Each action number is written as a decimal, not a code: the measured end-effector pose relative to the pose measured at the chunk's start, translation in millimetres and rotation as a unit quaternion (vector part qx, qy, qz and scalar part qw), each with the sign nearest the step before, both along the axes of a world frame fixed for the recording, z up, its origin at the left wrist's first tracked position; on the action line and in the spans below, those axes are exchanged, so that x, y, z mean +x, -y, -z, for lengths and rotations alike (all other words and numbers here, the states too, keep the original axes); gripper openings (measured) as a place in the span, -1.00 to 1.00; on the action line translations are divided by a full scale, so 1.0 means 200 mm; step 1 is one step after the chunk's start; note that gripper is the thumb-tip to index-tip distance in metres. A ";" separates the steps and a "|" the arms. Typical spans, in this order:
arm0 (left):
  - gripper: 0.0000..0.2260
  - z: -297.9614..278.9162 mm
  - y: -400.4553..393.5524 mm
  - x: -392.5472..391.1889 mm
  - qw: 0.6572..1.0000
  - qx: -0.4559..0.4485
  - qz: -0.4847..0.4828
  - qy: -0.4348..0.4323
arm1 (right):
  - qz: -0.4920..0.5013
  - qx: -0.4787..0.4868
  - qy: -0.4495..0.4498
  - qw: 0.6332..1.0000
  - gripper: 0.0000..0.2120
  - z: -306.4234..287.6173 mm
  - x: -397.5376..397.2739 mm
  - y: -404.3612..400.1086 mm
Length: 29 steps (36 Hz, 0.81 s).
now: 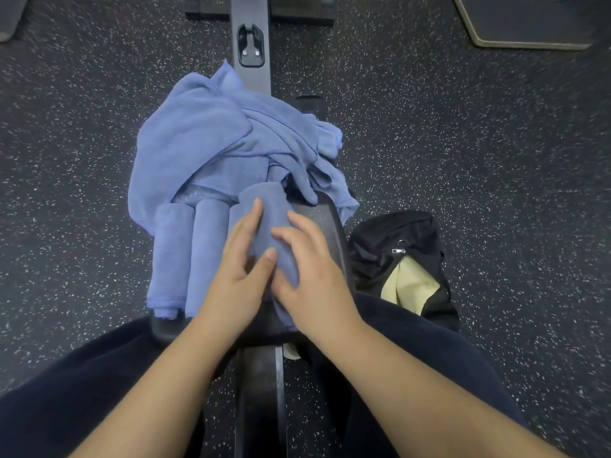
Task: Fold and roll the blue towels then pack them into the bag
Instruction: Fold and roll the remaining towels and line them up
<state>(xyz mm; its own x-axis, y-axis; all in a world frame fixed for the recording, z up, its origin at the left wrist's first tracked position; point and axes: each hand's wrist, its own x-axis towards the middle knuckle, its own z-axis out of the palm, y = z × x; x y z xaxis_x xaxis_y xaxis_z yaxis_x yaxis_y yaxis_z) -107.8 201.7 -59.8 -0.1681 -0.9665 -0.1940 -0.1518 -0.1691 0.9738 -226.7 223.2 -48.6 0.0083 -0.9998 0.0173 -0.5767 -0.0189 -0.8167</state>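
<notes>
A rolled blue towel point(269, 223) lies on the black bench pad point(325, 226) between my two hands. My left hand point(238, 259) rests on its left side with the fingers fairly straight and the thumb across the roll. My right hand point(307, 269) lies over its right side, fingers spread on the cloth. Left of them lie rolled blue towels point(172, 256) side by side. Behind is a heap of loose blue towels point(224, 140). A black bag point(396, 252) sits open on the floor to the right, with a pale yellow cloth point(408, 282) inside.
The bench's black metal beam point(251, 44) runs away from me over a dark speckled rubber floor point(463, 143). My legs in dark trousers point(82, 375) straddle the bench. A dark mat with a pale edge point(529, 24) lies at the top right.
</notes>
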 end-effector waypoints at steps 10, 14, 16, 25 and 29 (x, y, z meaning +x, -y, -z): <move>-0.29 0.09 0.00 0.21 0.845 -0.039 0.160 0.509 | 0.031 0.140 -0.150 0.978 -0.41 0.13 -0.06 0.09; -0.01 0.13 -0.02 0.24 0.797 0.012 0.221 0.562 | 0.014 0.168 -0.173 0.970 -0.41 0.18 -0.02 0.09; -0.06 0.14 -0.02 0.25 0.803 -0.004 0.203 0.561 | 0.006 0.162 -0.180 0.970 -0.40 0.19 -0.01 0.10; -0.13 0.21 -0.02 0.24 0.821 -0.063 0.142 0.550 | -0.026 0.141 -0.180 0.973 -0.39 0.23 0.05 0.13; -0.10 0.23 -0.02 0.24 0.819 -0.076 0.138 0.551 | -0.021 0.137 -0.162 0.977 -0.40 0.25 0.05 0.16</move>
<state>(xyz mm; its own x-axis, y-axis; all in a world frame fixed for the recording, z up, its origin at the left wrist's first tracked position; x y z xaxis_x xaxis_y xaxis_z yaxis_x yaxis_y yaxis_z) -59.8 206.3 -105.4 -0.1871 -0.9485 -0.2557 -0.9656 0.1297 0.2255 -216.3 191.6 -99.2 0.0092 -0.9651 -0.2617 -0.8095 0.1464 -0.5686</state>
